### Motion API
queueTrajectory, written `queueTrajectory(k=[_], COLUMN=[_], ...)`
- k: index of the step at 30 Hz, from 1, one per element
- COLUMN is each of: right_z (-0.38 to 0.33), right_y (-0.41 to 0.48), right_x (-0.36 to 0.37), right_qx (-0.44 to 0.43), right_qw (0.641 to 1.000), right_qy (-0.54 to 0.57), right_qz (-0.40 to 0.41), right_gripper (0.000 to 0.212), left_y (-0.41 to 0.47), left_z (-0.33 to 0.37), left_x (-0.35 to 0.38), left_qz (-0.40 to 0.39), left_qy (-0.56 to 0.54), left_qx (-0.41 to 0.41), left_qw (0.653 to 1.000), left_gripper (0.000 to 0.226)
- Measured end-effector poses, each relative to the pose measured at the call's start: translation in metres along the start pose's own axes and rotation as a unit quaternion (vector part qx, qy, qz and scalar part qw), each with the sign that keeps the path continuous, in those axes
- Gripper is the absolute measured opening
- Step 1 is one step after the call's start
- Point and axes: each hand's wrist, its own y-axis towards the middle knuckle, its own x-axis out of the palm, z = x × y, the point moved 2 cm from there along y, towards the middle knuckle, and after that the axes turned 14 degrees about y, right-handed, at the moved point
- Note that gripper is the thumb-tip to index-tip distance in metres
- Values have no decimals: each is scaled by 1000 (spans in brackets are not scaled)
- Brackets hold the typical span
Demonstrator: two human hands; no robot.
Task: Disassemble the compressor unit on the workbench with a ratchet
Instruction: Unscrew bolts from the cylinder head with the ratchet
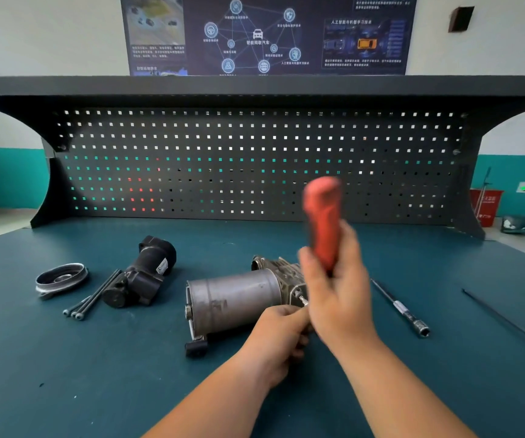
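The teal tabletop (65, 374) carries everything. The compressor unit (235, 298) lies on its side near the middle, just in front of the person. Its long axis runs left to right and slightly away: the capped end of the grey can faces near-left, and the finned head points far-right. It looks like heavy, stiff metal. The smooth can would likely roll or slip under torque, so the cast head or the foot bracket at the near-left end seems the better place to brace it.

The right grip (340, 295) is wrapped around the ratchet (322, 222), whose blurred red handle stands up and away. The left grip (283, 330) has its fingers curled at the tool's lower end, beside a bolt on the head. I cannot tell what it pinches.

Well apart to the left lie a black motor housing (141, 273) and a round end cover (62, 278). An extension bar (400, 308) lies to the right. Three long bolts (92, 298) lie against the black housing.
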Motion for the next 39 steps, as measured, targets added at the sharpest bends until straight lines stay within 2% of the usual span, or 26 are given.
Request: queueTrajectory(k=[1, 2, 4, 6, 8, 9, 10, 11, 13, 14, 15, 16, 18, 20, 22, 24, 25, 27, 29, 30, 31, 32, 34, 35, 37, 39], right_z=[-2, -2, -1, 1, 8, 13, 21, 29, 43, 50, 54, 57, 52, 40, 23, 10, 5, 0, 1, 1, 3, 4, 8, 11, 23, 37], right_y=[-4, -7, -8, -4, 6, 10, 15, 17, 11, 7, 3, 2, 8, 17, 18, 11, 6, -4, -9, -10, -9, -7, 1, 6, 16, 17], right_x=[7, 13, 16, 12, 0, -9, -20, -30, -47, -51, -52, -52, -50, -40, -25, -13, -6, 8, 18, 18, 16, 12, 0, -7, -25, -42], right_qx=[-30, -49, -63, -39, 44, 85, 128, 181, 286, 322, 337, 339, 303, 225, 154, 85, 42, -45, -83, -93, -95, -80, 0, 49, 133, 239], right_qw=[996, 990, 984, 995, 996, 980, 951, 907, 795, 748, 722, 718, 764, 840, 916, 975, 994, 994, 976, 973, 977, 987, 1000, 993, 945, 851], right_qy=[-35, -56, -63, -37, 53, 114, 173, 221, 304, 331, 345, 347, 320, 277, 227, 124, 55, -45, -74, -78, -78, -63, 10, 68, 182, 259], right_qz=[-71, -120, -153, -83, 58, 140, 224, 310, 440, 477, 496, 500, 471, 408, 294, 162, 82, -86, -186, -195, -173, -126, 14, 84, 238, 390], right_gripper=[33, 37, 37, 28, 22, 14, 4, 8, 18, 20, 21, 21, 19, 14, 5, 19, 27, 33, 40, 40, 36, 32, 28, 23, 3, 16], left_y=[-3, -4, -6, -5, -3, -1, 0, 2, 2, 3, 5, 4, 3, 3, 5, 8, 9, 3, 2, -1, 0, -2, 0, 1, 1, 1], left_z=[4, 6, 8, 6, 2, 1, 0, -1, 0, 0, -2, -1, -3, -3, -5, -9, -8, 9, 19, 20, 12, 9, -2, -3, 1, 2], left_x=[1, 1, 1, 1, 0, 1, 2, 2, 4, 5, 6, 6, 5, 3, -1, -3, 0, 8, 12, 11, 7, 4, -1, 0, 2, 5], left_qz=[4, 13, 23, 26, 22, 21, 22, 24, 17, 14, 11, 8, 8, 7, -1, -11, -26, -62, -67, -58, -19, -1, -7, -13, -10, -10], left_qy=[-4, -18, -46, -25, -22, -31, -40, -54, -76, -82, -84, -82, -78, -86, -92, -64, -53, -130, -269, -260, -165, -91, -28, -28, -42, -78], left_qx=[18, 39, 59, 44, 14, 5, -3, -9, -6, 0, 3, 3, 2, -12, -10, 2, 27, 113, 219, 195, 153, 122, 54, 34, 2, 1], left_qw=[1000, 999, 997, 998, 999, 999, 999, 998, 997, 997, 996, 997, 997, 996, 996, 998, 998, 983, 936, 944, 974, 988, 998, 999, 999, 997], left_gripper=[11, 11, 15, 9, 35, 46, 53, 56, 58, 58, 57, 55, 52, 49, 46, 42, 33, 9, 28, 29, 19, 8, 30, 45, 58, 59])
